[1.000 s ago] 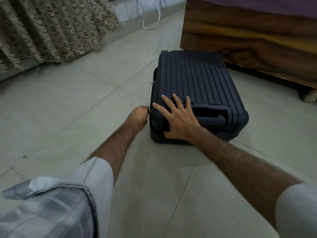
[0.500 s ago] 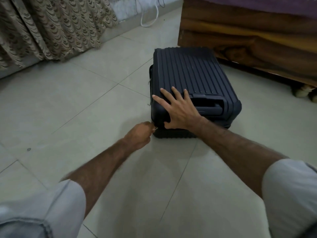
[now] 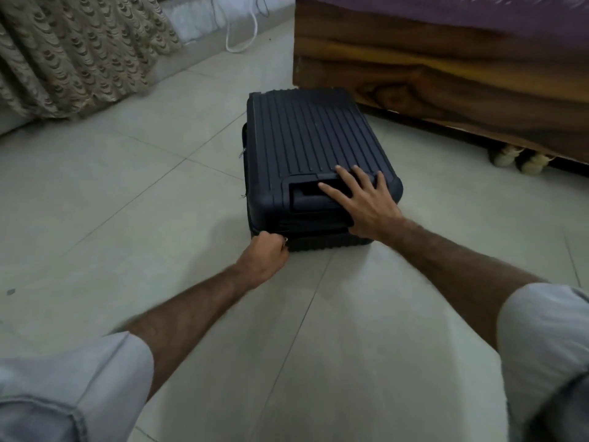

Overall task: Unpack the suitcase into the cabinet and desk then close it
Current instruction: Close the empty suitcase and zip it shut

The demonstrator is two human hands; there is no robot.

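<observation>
Far left: patterned curtain [image 3: 73,49] hangs to the tiled floor [image 3: 127,193], a white cable [image 3: 242,33] looped on the floor by the wall just right of it.

Left hand [image 3: 266,255]: forearm runs up from bottom-left w/ a pale sleeve [image 3: 105,371] rolled above the elbow. Hand is a closed fist, knuckles up, at the near-left bottom corner of the suitcase [image 3: 306,145]. Fingers curled tight, pinching a small metal zip pull [image 3: 285,239] at the seam; pull only just visible past the thumb.

Suitcase: dark ribbed hard-shell, lying flat on the floor, lid down, centre of view, near end w/ recessed handle [image 3: 306,196] facing the person. Far-right corner sits just beside the wooden bed frame [image 3: 446,84].

Right hand [image 3: 366,202]: arm comes in from bottom-right, wrist bent, palm flat on the near-right top edge of the case over the handle recess. Fingers straight & spread, pressing down, gripping nothing.

Right side: bed frame w/ purple cover [image 3: 446,11] on top; a pair of pale shoes [image 3: 522,159] tucked under its edge.
</observation>
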